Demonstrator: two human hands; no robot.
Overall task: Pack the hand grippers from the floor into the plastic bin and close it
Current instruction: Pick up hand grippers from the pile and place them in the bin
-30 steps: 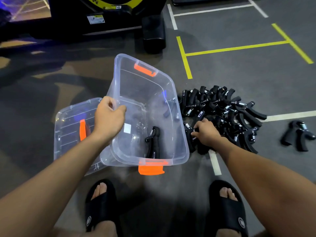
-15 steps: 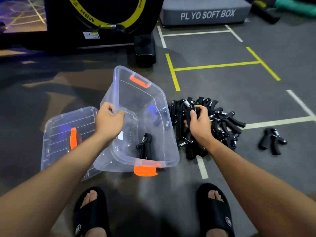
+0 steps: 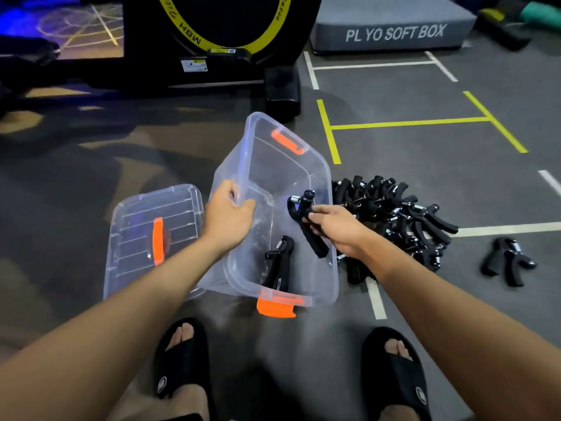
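Observation:
A clear plastic bin [image 3: 321, 177] with orange latches stands tilted on the floor in front of me. My left hand [image 3: 227, 218] grips its left rim. My right hand [image 3: 337, 227] holds a black hand gripper [image 3: 305, 220] over the open bin. Another black hand gripper [image 3: 280, 262] lies inside at the near end. A pile of black hand grippers [image 3: 403, 217] sits on the floor just right of the bin. Further right, apart from the pile, lie loose hand grippers [image 3: 507, 262].
The clear lid [image 3: 133, 238] with an orange handle lies on the floor left of the bin. A black and yellow machine [image 3: 230, 41] stands behind, a grey plyo soft box [image 3: 394, 34] at the back right. My feet in black slides [image 3: 179, 360] are below.
My right hand has lifted one hand gripper out of the pile and carried it left over the bin. My left hand has kept its hold on the rim.

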